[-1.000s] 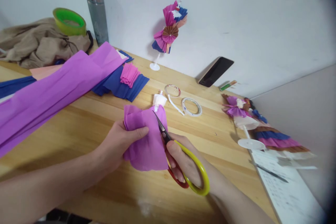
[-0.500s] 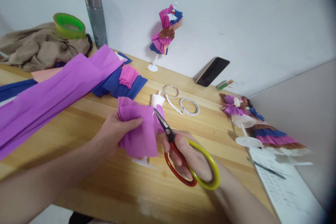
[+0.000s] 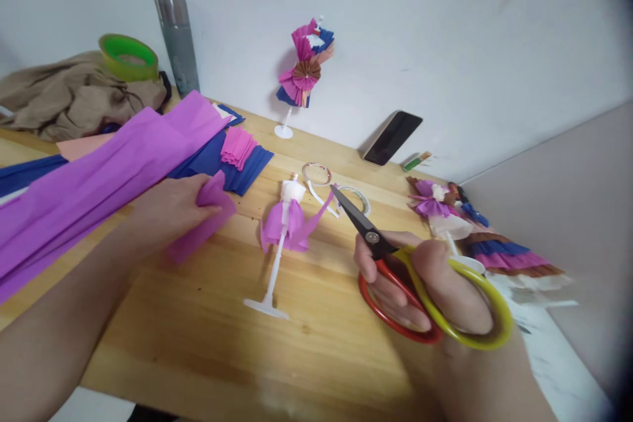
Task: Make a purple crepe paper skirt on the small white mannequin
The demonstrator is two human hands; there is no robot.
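Observation:
My left hand (image 3: 173,208) grips a piece of purple crepe paper (image 3: 213,214), blurred at its lower end, over the left part of the table. In my right hand (image 3: 410,283) are scissors (image 3: 372,237) with red and yellow handles, their dark blades closed and pointing up and left. Between the hands a small white mannequin stand (image 3: 277,264) stands on the table, leaning a little. Purple paper (image 3: 281,221) wraps its waist like a skirt, and a narrow strip of it reaches right to the scissors' tip.
Behind stand two tape rolls (image 3: 366,194) (image 3: 316,173), a phone (image 3: 393,138) and a dressed mannequin (image 3: 304,76). Long purple crepe paper (image 3: 123,158), blue paper (image 3: 252,168), a bottle (image 3: 177,43) and a green tape roll (image 3: 128,56) are left. More paper dresses (image 3: 514,254) lie right.
The purple paper piece has come away from the mannequin and moved left with my left hand. My right hand has drawn the scissors right, and the mannequin stand now shows fully.

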